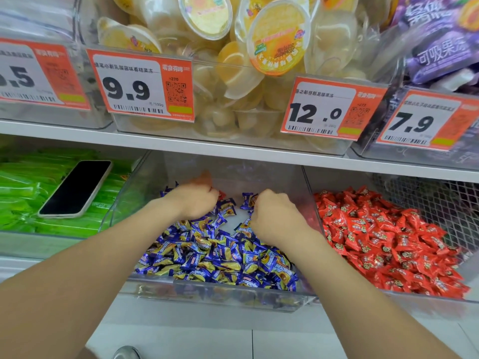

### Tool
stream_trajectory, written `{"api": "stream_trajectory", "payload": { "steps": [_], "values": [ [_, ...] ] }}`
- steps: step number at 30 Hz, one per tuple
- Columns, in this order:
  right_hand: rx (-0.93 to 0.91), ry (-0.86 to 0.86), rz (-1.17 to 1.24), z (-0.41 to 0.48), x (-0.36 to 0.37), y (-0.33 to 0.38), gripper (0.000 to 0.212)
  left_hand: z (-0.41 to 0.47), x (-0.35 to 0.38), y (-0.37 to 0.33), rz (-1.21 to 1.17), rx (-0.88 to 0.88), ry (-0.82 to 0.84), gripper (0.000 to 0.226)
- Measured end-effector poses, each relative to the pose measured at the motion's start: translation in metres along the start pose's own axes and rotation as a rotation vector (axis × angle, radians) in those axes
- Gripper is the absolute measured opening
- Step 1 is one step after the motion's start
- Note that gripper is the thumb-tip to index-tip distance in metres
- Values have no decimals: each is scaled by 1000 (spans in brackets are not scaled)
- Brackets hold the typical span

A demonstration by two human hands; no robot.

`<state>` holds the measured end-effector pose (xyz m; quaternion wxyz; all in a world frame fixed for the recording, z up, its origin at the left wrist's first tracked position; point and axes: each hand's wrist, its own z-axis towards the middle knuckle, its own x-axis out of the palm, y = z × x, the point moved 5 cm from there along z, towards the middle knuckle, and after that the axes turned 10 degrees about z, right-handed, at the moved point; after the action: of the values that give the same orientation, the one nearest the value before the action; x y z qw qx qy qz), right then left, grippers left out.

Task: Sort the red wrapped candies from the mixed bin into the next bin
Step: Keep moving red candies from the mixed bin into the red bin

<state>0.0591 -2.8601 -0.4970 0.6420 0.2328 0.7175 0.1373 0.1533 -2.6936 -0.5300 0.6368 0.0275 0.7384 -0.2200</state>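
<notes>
Picking: in the clear plastic mixed bin (233,296), left hand (193,200) pinches 1 red wrapped candy (222,195); right hand (274,216) curled, hold hidden. Next, lift it into the adjacent red-candy bin (414,303).

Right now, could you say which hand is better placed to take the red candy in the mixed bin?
Probably the left hand: its curled fingertips are at the red candy; the right hand is farther off.
</notes>
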Motion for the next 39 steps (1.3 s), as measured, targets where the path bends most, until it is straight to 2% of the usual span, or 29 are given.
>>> {"api": "stream_trajectory", "payload": {
  "steps": [1,2,4,6,7,10,12,14,16,18,21,26,30,33,35,36,39],
  "values": [
    [4,34,-79,-4,6,2,6,-1,-2,3,37,-25,11,49],
    [22,56,-158,-7,11,1,15,0,-1,5,84,-41,10,48],
    [71,93,-294,-11,22,-1,32,5,3,9,134,-41,-24,34],
    [103,116,-338,-13,28,-3,37,14,9,10,158,-6,-89,21],
    [110,126,-315,-12,30,-5,39,19,14,10,162,26,-88,20],
    [139,145,-119,-5,29,-9,37,25,27,6,230,129,34,58],
    [147,132,29,-3,21,-10,41,26,32,4,348,161,93,62],
    [125,42,38,-5,8,-10,41,27,36,4,445,190,111,57],
    [84,-58,-137,-8,-1,-11,32,26,34,3,480,184,108,47],
    [85,-27,-314,-10,2,-12,34,24,30,3,485,178,106,35],
    [108,108,-338,-8,20,-17,40,22,29,5,445,162,151,21],
    [59,98,-180,3,26,-20,33,10,20,2,274,147,194,21],
    [28,56,106,10,20,-16,14,4,11,1,182,143,140,17],
    [66,134,379,8,16,-13,28,-2,-2,-6,62,144,96,18],
    [99,205,436,4,17,-11,39,-8,-10,-13,-38,130,115,20],
    [99,230,456,2,18,-9,37,-11,-13,-15,-80,115,139,22],
    [87,276,542,-3,19,-5,14,-22,-13,-19,-200,69,232,42]
  ]
}}
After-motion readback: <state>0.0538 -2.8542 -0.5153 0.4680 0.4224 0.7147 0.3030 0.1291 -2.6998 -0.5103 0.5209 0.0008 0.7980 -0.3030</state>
